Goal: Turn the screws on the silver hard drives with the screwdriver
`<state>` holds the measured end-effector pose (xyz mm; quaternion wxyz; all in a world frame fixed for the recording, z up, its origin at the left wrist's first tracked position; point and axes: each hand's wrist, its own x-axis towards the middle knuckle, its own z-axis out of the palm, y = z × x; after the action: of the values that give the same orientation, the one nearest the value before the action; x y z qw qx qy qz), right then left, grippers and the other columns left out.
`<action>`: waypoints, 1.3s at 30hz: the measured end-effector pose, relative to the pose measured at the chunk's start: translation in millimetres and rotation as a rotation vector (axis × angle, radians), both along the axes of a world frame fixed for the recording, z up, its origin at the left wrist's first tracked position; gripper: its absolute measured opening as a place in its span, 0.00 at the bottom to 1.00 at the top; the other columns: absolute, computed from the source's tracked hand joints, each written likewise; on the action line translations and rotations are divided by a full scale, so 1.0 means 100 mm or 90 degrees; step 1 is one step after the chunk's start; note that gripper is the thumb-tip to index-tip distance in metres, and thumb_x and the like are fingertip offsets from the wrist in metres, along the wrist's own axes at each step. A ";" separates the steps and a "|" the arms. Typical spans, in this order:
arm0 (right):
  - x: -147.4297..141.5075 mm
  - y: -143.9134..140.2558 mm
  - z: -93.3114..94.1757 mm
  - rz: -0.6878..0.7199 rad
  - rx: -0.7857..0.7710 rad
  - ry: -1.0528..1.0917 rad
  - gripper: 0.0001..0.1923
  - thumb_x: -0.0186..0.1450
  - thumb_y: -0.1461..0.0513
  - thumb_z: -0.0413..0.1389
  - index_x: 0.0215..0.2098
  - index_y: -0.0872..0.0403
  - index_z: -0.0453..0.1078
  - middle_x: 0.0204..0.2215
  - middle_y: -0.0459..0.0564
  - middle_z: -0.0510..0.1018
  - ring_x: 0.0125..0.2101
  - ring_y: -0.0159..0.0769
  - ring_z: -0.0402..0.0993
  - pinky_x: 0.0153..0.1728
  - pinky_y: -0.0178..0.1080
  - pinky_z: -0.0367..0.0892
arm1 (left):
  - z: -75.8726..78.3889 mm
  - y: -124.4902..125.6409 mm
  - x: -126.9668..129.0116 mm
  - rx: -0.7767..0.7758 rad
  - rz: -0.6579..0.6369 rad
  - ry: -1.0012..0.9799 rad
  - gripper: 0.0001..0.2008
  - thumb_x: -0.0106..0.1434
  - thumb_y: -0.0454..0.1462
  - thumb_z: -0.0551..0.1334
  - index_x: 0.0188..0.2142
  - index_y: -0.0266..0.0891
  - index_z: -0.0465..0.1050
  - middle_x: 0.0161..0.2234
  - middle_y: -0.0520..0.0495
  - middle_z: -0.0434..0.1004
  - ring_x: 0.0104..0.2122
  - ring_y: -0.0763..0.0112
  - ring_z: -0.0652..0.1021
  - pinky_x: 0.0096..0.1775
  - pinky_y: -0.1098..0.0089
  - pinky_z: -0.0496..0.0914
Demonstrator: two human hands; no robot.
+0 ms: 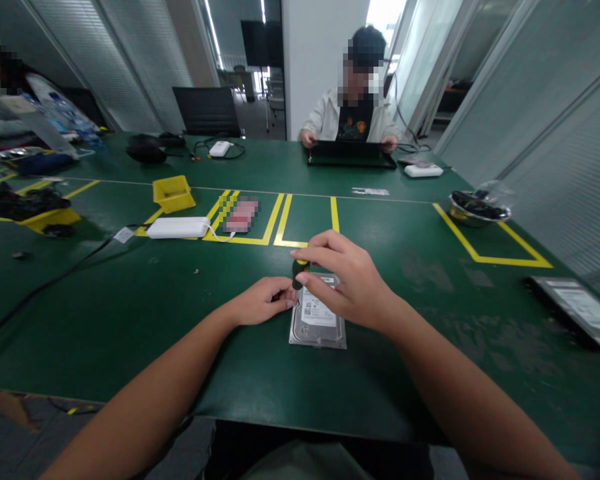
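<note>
On the table (145,320) directly before you, the drive (316,317) lies flat, label up, its long axis running away from your body. Your right hand (350,280) reaches over its right side and far half, thumb and fingers closed on the driver (299,273). The driver's handle stands roughly upright at the drive's left edge, toward the far end — its tip is too small to make out. Your left hand (263,303) is at that same left edge, fingers curled, just beside the handle; whether they pinch anything, you cannot tell from this view. Both hands are therefore near the handle — left from the side, right from above. The other drive (583,310) lies well apart, to the right.
</note>
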<state>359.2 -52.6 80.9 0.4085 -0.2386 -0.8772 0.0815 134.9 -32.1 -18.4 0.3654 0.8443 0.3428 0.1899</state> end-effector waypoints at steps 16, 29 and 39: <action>-0.05 0.03 -0.06 -0.020 0.003 0.027 0.07 0.68 0.59 0.58 0.40 0.56 0.71 0.35 0.51 0.74 0.37 0.35 0.71 0.39 0.38 0.68 | 0.02 -0.01 0.00 0.003 0.000 0.013 0.06 0.67 0.37 0.58 0.36 0.36 0.70 0.30 0.52 0.69 0.31 0.71 0.69 0.35 0.71 0.64; -0.04 -0.02 -0.01 -0.006 0.007 0.050 0.08 0.67 0.65 0.52 0.42 0.57 0.72 0.37 0.54 0.76 0.39 0.37 0.73 0.41 0.42 0.70 | -0.02 0.00 0.00 -0.009 -0.001 0.004 0.07 0.67 0.38 0.58 0.34 0.37 0.68 0.30 0.52 0.69 0.30 0.72 0.69 0.34 0.71 0.63; -0.04 -0.01 -0.01 0.018 0.008 0.049 0.09 0.68 0.66 0.51 0.44 0.56 0.71 0.39 0.53 0.80 0.42 0.37 0.75 0.45 0.42 0.71 | 0.00 0.00 0.00 -0.008 0.003 0.008 0.07 0.67 0.39 0.58 0.34 0.37 0.69 0.30 0.52 0.69 0.30 0.71 0.69 0.34 0.70 0.63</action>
<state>355.7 -53.6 79.9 0.4423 -0.2206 -0.8646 0.0911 134.9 -32.4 -18.5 0.3676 0.8425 0.3485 0.1834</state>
